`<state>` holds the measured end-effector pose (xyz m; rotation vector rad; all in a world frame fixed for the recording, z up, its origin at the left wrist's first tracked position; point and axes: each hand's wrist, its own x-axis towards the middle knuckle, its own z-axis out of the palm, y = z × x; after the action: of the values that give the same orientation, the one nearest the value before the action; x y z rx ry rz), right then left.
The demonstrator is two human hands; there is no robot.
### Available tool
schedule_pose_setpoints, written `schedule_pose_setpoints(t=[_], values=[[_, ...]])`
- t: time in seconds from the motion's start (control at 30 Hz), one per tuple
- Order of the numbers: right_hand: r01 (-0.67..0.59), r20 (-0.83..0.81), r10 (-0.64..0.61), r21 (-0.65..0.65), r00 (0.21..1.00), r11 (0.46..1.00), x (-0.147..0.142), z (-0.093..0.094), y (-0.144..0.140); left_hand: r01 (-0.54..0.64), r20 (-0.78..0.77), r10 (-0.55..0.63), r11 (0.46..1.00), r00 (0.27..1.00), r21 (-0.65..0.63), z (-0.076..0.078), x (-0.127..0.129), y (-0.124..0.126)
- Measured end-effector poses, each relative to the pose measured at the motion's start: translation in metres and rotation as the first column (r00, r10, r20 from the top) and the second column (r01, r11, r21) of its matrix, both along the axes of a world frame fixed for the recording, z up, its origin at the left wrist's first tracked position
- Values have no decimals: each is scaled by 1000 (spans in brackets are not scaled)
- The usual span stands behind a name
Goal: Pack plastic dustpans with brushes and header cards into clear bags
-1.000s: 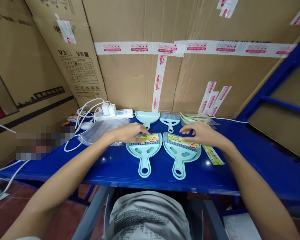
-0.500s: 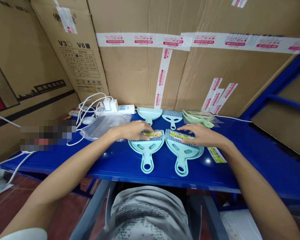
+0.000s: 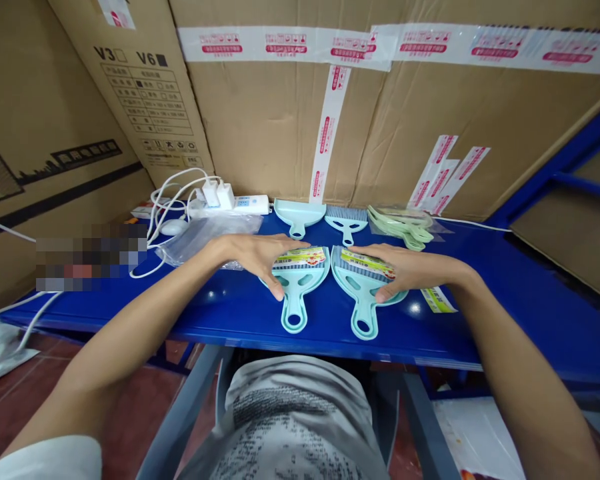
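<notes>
Side by side on the blue table lie two mint-green dustpans, each with a matching hand brush nested in it. My left hand (image 3: 257,257) spans the left side of the left dustpan and brush set (image 3: 296,297), thumb near the handle and fingers stretched along the top edge. Over the right side of the right dustpan and brush set (image 3: 364,307), my right hand (image 3: 414,268) has its thumb and fingers spread in the same way. A yellow-green printed label (image 3: 307,257) rests on the left bristles, and another label (image 3: 367,263) on the right ones.
Behind stand a loose mint dustpan (image 3: 300,211), a hand brush (image 3: 347,223) and a bagged light-green set (image 3: 403,225). A clear plastic bag (image 3: 215,233), a power strip (image 3: 251,204) with white cables, and another label (image 3: 437,300) lie around. Cardboard (image 3: 270,133) walls the back.
Both hands have opened wider, thumbs moving down toward the dustpan handles and fingers flattening along the top edges. The view has tilted down slightly; the dustpan sets stay in place.
</notes>
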<state>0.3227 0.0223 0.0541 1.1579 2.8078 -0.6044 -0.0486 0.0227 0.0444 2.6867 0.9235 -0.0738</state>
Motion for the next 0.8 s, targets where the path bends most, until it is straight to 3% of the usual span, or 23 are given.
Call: schedule_pose_setpoints(t=[0.33,0.5,0.8], values=[[-38,-21,37,-46,999,998,1,2,0,41,15,-41,999,999,11,2,-1,2],[73,-56,-71,29,996,997,0,1,3,-14,79,11,999,997,32,-3,0,11],[98,-64,-91,103,994,990,-5,-11,12,16,86,-26,993,996,117,-6,6,16]])
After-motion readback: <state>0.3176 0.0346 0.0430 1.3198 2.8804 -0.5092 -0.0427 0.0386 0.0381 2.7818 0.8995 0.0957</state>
